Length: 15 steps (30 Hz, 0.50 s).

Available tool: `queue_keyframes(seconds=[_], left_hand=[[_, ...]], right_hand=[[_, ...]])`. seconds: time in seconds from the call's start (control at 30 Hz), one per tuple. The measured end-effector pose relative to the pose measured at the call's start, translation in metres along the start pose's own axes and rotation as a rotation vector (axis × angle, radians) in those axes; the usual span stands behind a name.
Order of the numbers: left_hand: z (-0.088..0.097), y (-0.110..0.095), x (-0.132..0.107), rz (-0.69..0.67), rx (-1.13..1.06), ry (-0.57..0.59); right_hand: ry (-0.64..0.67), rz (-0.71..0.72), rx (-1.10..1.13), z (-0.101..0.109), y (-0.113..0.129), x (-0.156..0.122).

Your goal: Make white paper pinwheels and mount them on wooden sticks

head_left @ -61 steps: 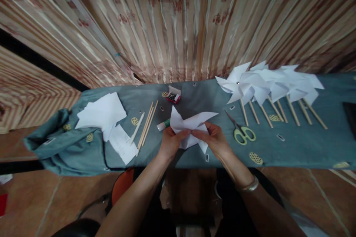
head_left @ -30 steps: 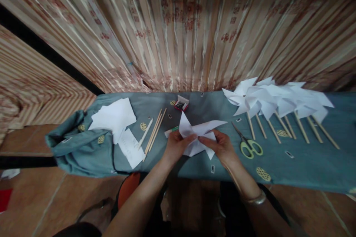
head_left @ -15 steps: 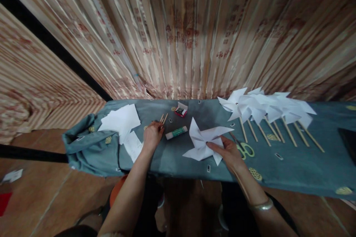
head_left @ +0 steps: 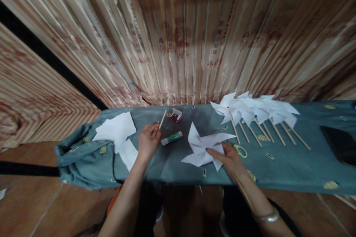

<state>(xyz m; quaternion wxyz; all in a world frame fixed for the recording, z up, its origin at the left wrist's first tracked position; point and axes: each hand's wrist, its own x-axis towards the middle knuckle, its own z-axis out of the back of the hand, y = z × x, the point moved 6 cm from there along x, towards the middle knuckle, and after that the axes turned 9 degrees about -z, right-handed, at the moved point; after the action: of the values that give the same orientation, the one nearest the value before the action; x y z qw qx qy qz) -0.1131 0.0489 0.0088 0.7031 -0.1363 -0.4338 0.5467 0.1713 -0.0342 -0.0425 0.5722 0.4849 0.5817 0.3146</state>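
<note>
My left hand (head_left: 148, 140) is closed round a thin wooden stick (head_left: 163, 118), whose upper end points away from me. A second stick end shows by my fingers; whether it is held too, I cannot make out. Between thumb and fingers, my right hand (head_left: 228, 157) pinches a white paper pinwheel (head_left: 204, 144) near its centre, its folded blades facing up. Between the hands lies a green and white glue stick (head_left: 171, 138). Behind it stands a small open red box (head_left: 176, 115) of dark little pieces, too small to name.
Finished pinwheels on sticks (head_left: 250, 109) overlap in a row at the back right. Scissors with green handles (head_left: 241, 150) lie partly behind my right hand. White paper sheets (head_left: 119, 126) are at the left, a black phone-like slab (head_left: 338, 144) at the far right. A curtain (head_left: 178, 44) hangs behind the table.
My left hand has lifted a little from the table with the stick, which now sticks out further. My right hand still holds the pinwheel. The view has shifted slightly right.
</note>
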Motion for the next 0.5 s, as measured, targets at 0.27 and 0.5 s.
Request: queue_keyframes(seconds=[0.27, 0.5], left_hand=[[-0.063, -0.053, -0.064, 0.584, -1.024, 0.296], [-0.089, -0.076, -0.087, 0.679, -1.134, 0.527]], right_hand=[[0.092, 0.21, -0.191, 0.003, 0.027, -0.047], [0.122, 0.565, -0.291, -0.01, 0.065, -0.081]])
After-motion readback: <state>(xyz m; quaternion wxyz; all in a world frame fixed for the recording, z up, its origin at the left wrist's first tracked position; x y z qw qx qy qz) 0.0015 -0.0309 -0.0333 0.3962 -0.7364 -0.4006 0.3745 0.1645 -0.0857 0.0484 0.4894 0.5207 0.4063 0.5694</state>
